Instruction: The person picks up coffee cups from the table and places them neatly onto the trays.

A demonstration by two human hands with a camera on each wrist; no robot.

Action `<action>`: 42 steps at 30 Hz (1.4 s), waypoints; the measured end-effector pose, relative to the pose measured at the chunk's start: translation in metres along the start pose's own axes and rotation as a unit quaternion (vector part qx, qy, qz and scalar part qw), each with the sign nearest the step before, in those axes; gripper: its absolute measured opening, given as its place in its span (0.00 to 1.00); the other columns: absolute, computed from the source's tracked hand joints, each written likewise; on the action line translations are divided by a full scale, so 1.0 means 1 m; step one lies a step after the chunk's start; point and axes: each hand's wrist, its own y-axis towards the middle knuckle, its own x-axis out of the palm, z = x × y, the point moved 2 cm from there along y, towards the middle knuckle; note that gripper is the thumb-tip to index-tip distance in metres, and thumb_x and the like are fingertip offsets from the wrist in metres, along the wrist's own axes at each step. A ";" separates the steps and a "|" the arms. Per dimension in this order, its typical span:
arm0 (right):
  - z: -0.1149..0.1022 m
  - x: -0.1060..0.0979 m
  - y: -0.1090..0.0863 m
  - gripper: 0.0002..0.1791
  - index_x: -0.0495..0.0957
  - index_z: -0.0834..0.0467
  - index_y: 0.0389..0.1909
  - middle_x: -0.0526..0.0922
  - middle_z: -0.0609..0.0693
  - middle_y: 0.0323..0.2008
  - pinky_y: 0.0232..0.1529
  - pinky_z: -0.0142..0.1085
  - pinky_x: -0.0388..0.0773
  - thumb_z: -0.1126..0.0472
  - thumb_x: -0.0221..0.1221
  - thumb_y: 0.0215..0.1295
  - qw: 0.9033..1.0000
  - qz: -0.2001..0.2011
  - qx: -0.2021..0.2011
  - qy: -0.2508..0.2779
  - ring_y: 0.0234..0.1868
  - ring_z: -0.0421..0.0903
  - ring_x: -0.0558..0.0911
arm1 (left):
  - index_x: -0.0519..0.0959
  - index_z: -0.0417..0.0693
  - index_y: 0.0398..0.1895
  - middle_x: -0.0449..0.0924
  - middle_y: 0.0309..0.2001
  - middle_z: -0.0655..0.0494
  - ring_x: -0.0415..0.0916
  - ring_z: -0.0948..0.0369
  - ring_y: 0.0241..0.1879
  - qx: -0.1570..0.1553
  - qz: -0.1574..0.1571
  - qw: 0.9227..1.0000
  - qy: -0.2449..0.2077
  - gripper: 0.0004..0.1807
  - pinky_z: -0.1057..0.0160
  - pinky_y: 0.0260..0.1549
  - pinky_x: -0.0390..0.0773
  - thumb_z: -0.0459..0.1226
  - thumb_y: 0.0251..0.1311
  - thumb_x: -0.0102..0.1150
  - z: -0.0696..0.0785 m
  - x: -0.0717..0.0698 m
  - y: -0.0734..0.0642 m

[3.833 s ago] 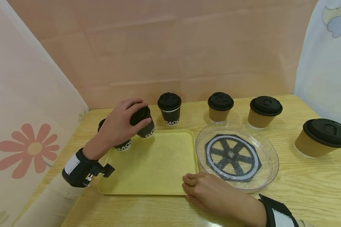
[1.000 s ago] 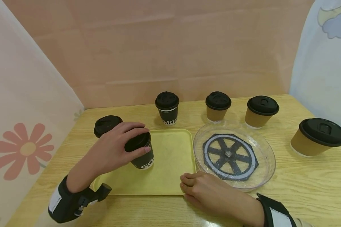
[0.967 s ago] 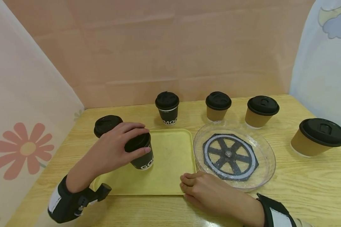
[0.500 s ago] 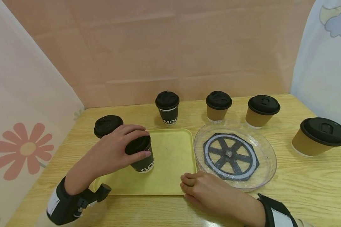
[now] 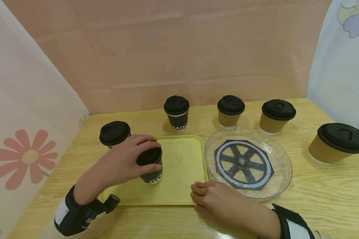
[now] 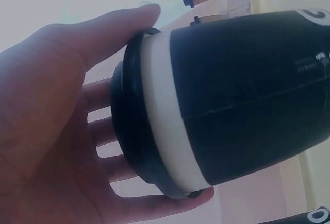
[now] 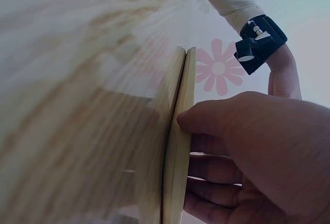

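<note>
Pale wood table (image 5: 332,196) bears three tan cups (image 5: 277,116), a far black cup (image 5: 177,113) and a clear dish (image 5: 280,161) just beside the yellow tray (image 5: 179,166) — its near rim partly behind the right hand (image 5: 221,200), whose thumb and fingers pinch the tray's corner. Over the tray, the left hand (image 5: 128,162) has its fingers and thumb clamped round a black cup (image 5: 152,177) at its lid, partly covering another lidded cup (image 5: 115,133) — whether the held cup's base touches down cannot be told.
</note>
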 end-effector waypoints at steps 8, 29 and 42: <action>0.000 0.000 -0.001 0.11 0.85 0.54 0.43 0.87 0.48 0.47 0.51 0.35 0.81 0.55 0.61 0.65 1.000 0.020 0.000 0.003 0.52 0.41 0.84 | 0.78 0.54 0.46 0.76 0.54 0.56 0.72 0.53 0.57 0.030 0.032 0.999 0.013 0.22 0.49 0.52 0.78 0.54 0.53 0.68 0.004 0.014 0.006; -0.001 -0.001 -0.001 0.14 0.84 0.54 0.48 0.86 0.48 0.49 0.53 0.35 0.81 0.53 0.58 0.68 1.000 -0.004 -0.004 -0.001 0.54 0.42 0.83 | 0.73 0.52 0.45 0.72 0.57 0.53 0.68 0.51 0.60 0.023 0.007 1.000 0.005 0.22 0.48 0.56 0.75 0.53 0.55 0.67 -0.001 0.016 0.001; 0.000 -0.002 0.000 0.11 0.85 0.55 0.43 0.87 0.48 0.47 0.51 0.35 0.81 0.54 0.62 0.64 1.000 0.019 -0.007 -0.003 0.51 0.42 0.84 | 0.71 0.57 0.65 0.72 0.61 0.56 0.69 0.52 0.62 0.012 -0.029 0.998 0.046 0.34 0.43 0.56 0.75 0.61 0.59 0.59 0.006 0.006 -0.002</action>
